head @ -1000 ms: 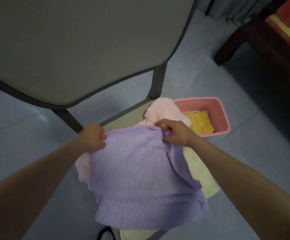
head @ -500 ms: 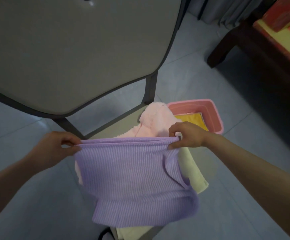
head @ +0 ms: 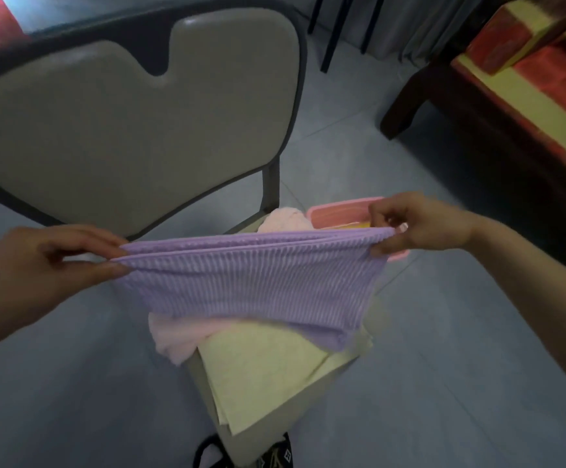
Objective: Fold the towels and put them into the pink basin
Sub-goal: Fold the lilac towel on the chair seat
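A ribbed purple towel (head: 251,282) hangs doubled over in the air above the chair seat, stretched between my hands. My left hand (head: 55,258) pinches its left top corner and my right hand (head: 409,228) pinches the right top corner. Beneath it lie a pink towel (head: 177,336) and a pale yellow towel (head: 261,373) on the seat. The pink basin (head: 339,211) stands on the floor behind the towel, mostly hidden, with something yellow inside.
The grey chair back (head: 133,119) rises close in front at left. A dark wooden bench (head: 497,136) with red and yellow cushions stands at right. Grey tiled floor (head: 443,383) lies around the seat. A dark bag strap shows at the bottom edge.
Both hands have lifted the purple towel and spread apart, pulling its top edge taut. The towel now hangs shorter, clear of the seat. The view has tilted upward.
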